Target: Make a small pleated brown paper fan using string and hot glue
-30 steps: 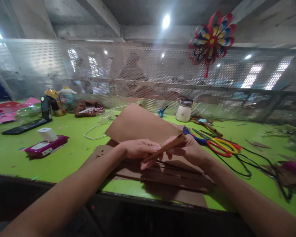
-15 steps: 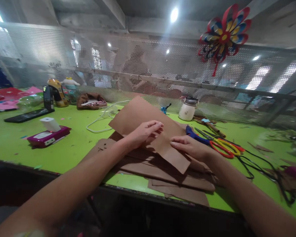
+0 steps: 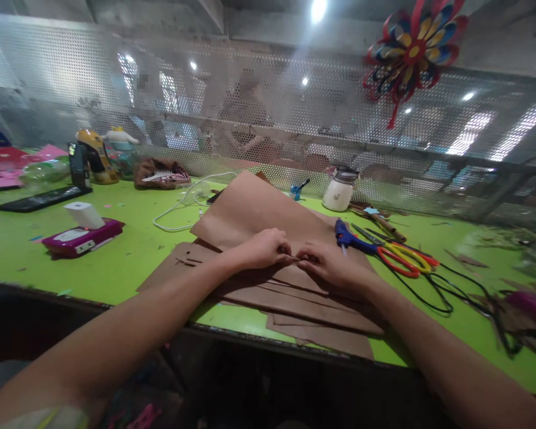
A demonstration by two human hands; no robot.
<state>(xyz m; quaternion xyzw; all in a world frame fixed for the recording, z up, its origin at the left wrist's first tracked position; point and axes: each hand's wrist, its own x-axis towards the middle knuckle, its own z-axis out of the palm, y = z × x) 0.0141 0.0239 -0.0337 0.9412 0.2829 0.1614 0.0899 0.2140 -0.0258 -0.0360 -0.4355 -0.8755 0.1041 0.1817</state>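
Observation:
My left hand (image 3: pixel 268 247) and my right hand (image 3: pixel 324 262) meet at the near edge of a large brown paper sheet (image 3: pixel 254 208), fingertips almost touching. Both are closed, pinching that edge between thumb and fingers. The sheet rises away from me towards the back of the table and curves slightly. Beneath it lies a stack of brown paper pieces (image 3: pixel 304 305), a few of them with small slots cut on the left. Just beyond my right hand rest a blue glue gun (image 3: pixel 355 240) and scissors (image 3: pixel 399 257) with red and yellow handles.
On the green table (image 3: pixel 129 250) stand a purple power strip (image 3: pixel 83 237) with a white charger, a phone (image 3: pixel 44 198), a white jar (image 3: pixel 339 190) and a brown pouch (image 3: pixel 161 174). Black cords (image 3: pixel 469 292) lie right. A perforated metal screen (image 3: pixel 286 113) closes the back.
My hands have come together, and the fingers of my left hand have closed on the paper's edge. The near corner that stuck out between my hands is now turned in or hidden.

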